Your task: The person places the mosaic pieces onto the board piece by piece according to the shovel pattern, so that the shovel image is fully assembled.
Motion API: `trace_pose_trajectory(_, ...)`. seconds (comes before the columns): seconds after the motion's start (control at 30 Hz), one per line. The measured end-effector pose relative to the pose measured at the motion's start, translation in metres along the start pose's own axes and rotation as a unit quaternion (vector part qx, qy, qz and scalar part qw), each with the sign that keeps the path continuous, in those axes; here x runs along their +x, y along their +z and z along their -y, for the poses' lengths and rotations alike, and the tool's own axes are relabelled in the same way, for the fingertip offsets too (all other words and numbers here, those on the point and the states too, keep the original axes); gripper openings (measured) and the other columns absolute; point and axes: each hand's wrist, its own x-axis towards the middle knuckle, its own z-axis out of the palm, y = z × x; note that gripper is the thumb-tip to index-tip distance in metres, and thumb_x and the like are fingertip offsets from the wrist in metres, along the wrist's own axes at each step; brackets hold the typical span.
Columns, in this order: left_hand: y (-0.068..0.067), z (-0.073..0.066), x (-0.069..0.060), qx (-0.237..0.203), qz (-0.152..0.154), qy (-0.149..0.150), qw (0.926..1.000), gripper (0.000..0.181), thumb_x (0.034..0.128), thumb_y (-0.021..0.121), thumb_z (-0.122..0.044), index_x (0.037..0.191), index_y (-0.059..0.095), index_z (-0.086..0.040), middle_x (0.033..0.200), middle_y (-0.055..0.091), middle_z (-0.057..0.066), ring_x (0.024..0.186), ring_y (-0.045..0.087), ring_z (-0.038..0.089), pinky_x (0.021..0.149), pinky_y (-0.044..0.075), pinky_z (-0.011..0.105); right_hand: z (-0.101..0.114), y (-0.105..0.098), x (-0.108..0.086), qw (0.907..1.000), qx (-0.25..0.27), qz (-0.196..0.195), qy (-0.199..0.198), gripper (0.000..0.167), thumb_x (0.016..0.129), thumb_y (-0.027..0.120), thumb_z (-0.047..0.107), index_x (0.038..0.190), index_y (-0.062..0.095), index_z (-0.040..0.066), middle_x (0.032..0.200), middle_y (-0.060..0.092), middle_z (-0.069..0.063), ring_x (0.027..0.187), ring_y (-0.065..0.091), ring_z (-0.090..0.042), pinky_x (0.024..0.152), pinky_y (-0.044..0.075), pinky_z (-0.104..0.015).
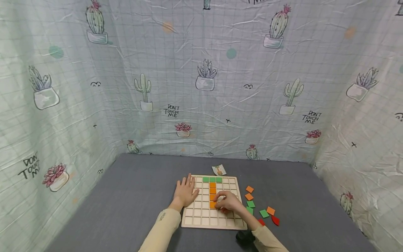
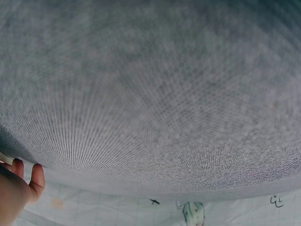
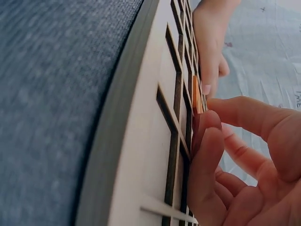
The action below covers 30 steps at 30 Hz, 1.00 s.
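Observation:
A square wooden grid board [image 1: 201, 222] lies on the table, with a row of green tiles [image 1: 212, 179] near its far edge and a column of orange tiles [image 1: 212, 190] running down from it. My left hand [image 1: 185, 191] rests flat on the board's left side, fingers spread. At the near end of the column, my right hand [image 1: 229, 202] curls its thumb and fingers about an orange tile [image 1: 212, 205]. In the right wrist view, the fingertips [image 3: 212, 121] meet at a shaded reddish edge beside the orange; they partly hide the tile.
Right of the board lie loose orange tiles [image 1: 270, 210], green tiles [image 1: 264, 213] and red curved pieces [image 1: 275, 220]. Beyond its far edge is a small pattern card [image 1: 219, 170]. A black object [image 1: 245, 237] sits by the right wrist. A printed curtain [image 1: 204, 105] surrounds the grey table [image 1: 138, 196].

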Motion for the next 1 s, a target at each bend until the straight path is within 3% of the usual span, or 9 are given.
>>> trace_pose_trajectory(0.13,-0.002,-0.001,-0.002,0.002,-0.002,0.002,1.0,0.061,0.0938,0.026,-0.047,0.139,0.032,-0.007,0.145,0.027,0.015,0.124,0.036,0.032,0.09,0.03,0.049,-0.003,-0.01,-0.004,0.9988,0.038,0.029,-0.014,0.021,0.079,0.064,0.011,0.096,0.062,0.0,0.06,0.06,-0.003,0.044,0.049,-0.01,0.044,0.041,-0.023)
trace_pose_trajectory(0.27,-0.003,-0.001,-0.003,-0.001,-0.002,0.0,1.0,0.061,0.0941,0.025,-0.048,0.139,0.031,-0.007,0.145,0.026,0.015,0.125,0.035,0.032,0.091,0.03,0.049,-0.004,-0.024,-0.01,0.9985,0.041,0.029,-0.021,0.026,0.084,0.06,0.015,0.103,0.059,-0.002,0.064,0.061,-0.006,0.048,0.051,-0.011,0.047,0.043,-0.026)
trace_pose_trajectory(0.5,-0.001,0.0,-0.001,-0.004,-0.002,-0.001,1.0,0.061,0.0942,0.025,-0.048,0.139,0.03,-0.007,0.146,0.026,0.015,0.126,0.034,0.032,0.092,0.029,0.05,-0.006,-0.051,-0.018,0.9984,0.052,0.022,0.008,0.034,0.088,0.054,0.018,0.113,0.052,-0.004,0.083,0.063,-0.016,0.055,0.055,-0.013,0.05,0.045,-0.027)
trace_pose_trajectory(1.0,-0.003,0.0,-0.002,-0.006,0.009,-0.001,0.9999,0.062,0.0941,0.024,-0.048,0.14,0.03,-0.007,0.146,0.025,0.015,0.127,0.033,0.033,0.092,0.029,0.05,-0.024,-0.085,-0.021,0.9981,0.047,0.035,-0.02,0.038,0.088,0.055,0.02,0.116,0.051,-0.005,0.091,0.06,-0.022,0.065,0.057,-0.017,0.054,0.043,-0.031)
